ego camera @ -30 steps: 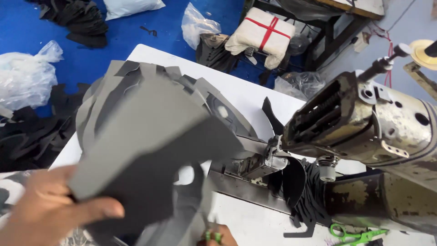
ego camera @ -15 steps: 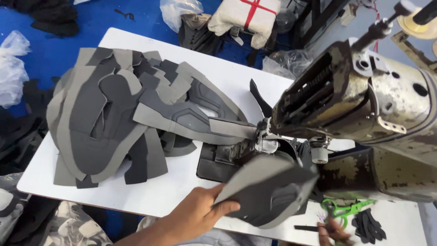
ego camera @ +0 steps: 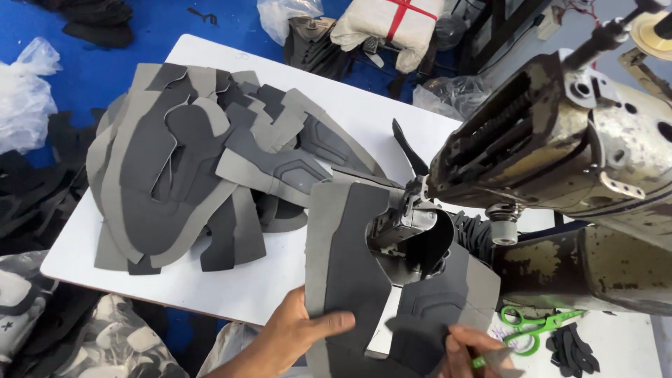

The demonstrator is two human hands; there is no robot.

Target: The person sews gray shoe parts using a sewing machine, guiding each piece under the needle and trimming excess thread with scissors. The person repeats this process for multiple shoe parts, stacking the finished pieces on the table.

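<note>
My left hand (ego camera: 294,336) grips the near edge of a grey cut shoe-upper panel (ego camera: 350,259), thumb on top. The panel wraps around the post of a worn metal sewing machine (ego camera: 581,147), under its needle area (ego camera: 409,210). My right hand (ego camera: 469,350) pinches the panel's right lobe (ego camera: 441,308) at the bottom edge of the view, and something small and green shows between its fingers. A large heap of similar grey and dark panels (ego camera: 189,161) lies on the white table (ego camera: 210,280) to the left.
Green-handled scissors (ego camera: 539,323) and dark scraps (ego camera: 572,350) lie on the table at the right. Plastic bags (ego camera: 24,91), dark offcuts and a white bundle with a red cross strap (ego camera: 392,21) sit on the blue floor beyond the table. Patterned cloth (ego camera: 84,336) covers my lap.
My left hand carried one grey panel from the heap across to the machine. The panel now sits spread around the post, and my right hand has come onto it.
</note>
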